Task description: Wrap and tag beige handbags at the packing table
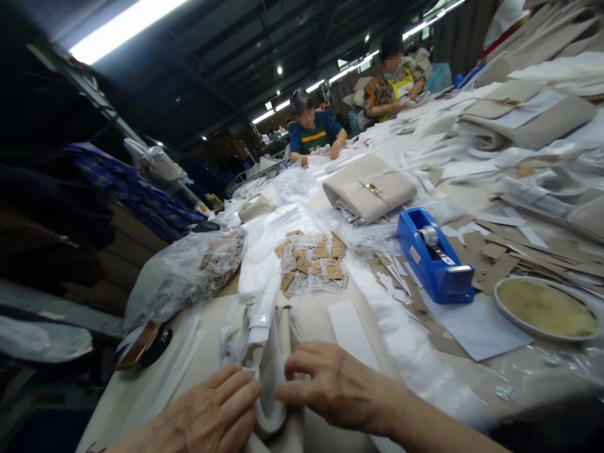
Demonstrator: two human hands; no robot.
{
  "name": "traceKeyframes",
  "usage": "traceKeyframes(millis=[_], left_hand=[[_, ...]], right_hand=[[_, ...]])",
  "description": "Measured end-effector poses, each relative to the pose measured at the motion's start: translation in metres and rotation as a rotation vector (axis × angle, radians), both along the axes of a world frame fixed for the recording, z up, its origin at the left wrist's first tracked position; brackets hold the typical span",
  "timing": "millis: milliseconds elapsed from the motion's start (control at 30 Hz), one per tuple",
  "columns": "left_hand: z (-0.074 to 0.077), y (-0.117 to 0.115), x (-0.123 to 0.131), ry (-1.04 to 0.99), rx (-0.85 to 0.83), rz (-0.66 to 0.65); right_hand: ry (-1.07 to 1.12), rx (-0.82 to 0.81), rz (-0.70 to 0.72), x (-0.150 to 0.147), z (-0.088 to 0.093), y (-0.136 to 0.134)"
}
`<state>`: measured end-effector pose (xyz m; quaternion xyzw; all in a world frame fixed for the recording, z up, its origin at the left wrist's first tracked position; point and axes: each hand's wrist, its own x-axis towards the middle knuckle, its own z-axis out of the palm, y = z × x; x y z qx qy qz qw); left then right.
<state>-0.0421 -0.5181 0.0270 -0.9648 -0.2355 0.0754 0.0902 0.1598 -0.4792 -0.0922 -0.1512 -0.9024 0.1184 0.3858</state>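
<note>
A looped beige bag strap (pixel 272 409), partly wrapped in white film, lies on a flat beige bag (pixel 325 321) in front of me. My left hand (pixel 214 406) is closed at the left edge of the loop, fingers together, its thumb hidden. From the other side my right hand (pixel 335 384) pinches the strap's right edge with bent thumb and index finger. A white paper strip (pixel 352 330) rests on the bag to the right. Just beyond the strap is a pile of small brown tags (pixel 314 261) in clear bags.
A blue tape dispenser (pixel 436 258) and a round dish (pixel 545 306) stand at the right among card strips. Behind them lies a folded beige bag (pixel 370 187) with a gold clasp. A clear plastic bag (pixel 174 277) sits left. Two people work farther along the table.
</note>
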Motion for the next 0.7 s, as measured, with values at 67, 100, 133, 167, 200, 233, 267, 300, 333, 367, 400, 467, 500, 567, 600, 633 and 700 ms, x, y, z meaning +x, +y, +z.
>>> traceKeyframes(millis=[67,100,133,167,200,233,267,300,333,367,400,467,500,567,600,633,700], left_hand=[[0.011,-0.003,-0.014,-0.028,0.032,-0.033],[0.016,-0.006,-0.022,-0.040,0.056,-0.050],[0.019,-0.009,-0.030,-0.051,0.085,-0.058],[0.022,-0.012,-0.039,-0.061,0.110,-0.055],[0.024,-0.016,-0.048,-0.082,0.135,-0.042],[0.025,-0.020,-0.057,-0.109,0.158,-0.018],[0.026,-0.024,-0.066,-0.136,0.175,0.023],[0.027,-0.029,-0.075,-0.157,0.191,0.081],[0.028,-0.034,-0.085,-0.170,0.206,0.154],[0.029,-0.040,-0.093,-0.172,0.214,0.237],[0.031,-0.047,-0.101,-0.165,0.210,0.319],[0.036,-0.064,-0.114,-0.163,0.190,0.446],[0.038,-0.073,-0.117,-0.174,0.178,0.479],[0.040,-0.091,-0.121,-0.210,0.181,0.510],[0.039,-0.098,-0.121,-0.229,0.217,0.519],[0.036,-0.104,-0.122,-0.244,0.272,0.527],[0.028,-0.112,-0.125,-0.251,0.407,0.534]], right_hand=[[-0.121,0.112,0.099,-0.007,0.022,0.013],[-0.159,0.153,0.128,-0.012,0.032,0.018],[-0.187,0.193,0.153,-0.020,0.040,0.021],[-0.207,0.228,0.188,-0.029,0.047,0.023],[-0.216,0.253,0.232,-0.039,0.053,0.025],[-0.214,0.263,0.277,-0.049,0.057,0.026],[-0.204,0.257,0.318,-0.061,0.059,0.026],[-0.192,0.240,0.345,-0.073,0.061,0.027],[-0.182,0.217,0.357,-0.085,0.063,0.027],[-0.181,0.194,0.360,-0.097,0.066,0.027],[-0.188,0.174,0.358,-0.108,0.068,0.027],[-0.222,0.150,0.371,-0.130,0.075,0.027],[-0.236,0.140,0.384,-0.140,0.079,0.027],[-0.255,0.115,0.414,-0.158,0.087,0.026],[-0.262,0.104,0.426,-0.165,0.091,0.026],[-0.272,0.094,0.434,-0.172,0.094,0.025],[-0.303,0.069,0.426,-0.182,0.099,0.024]])
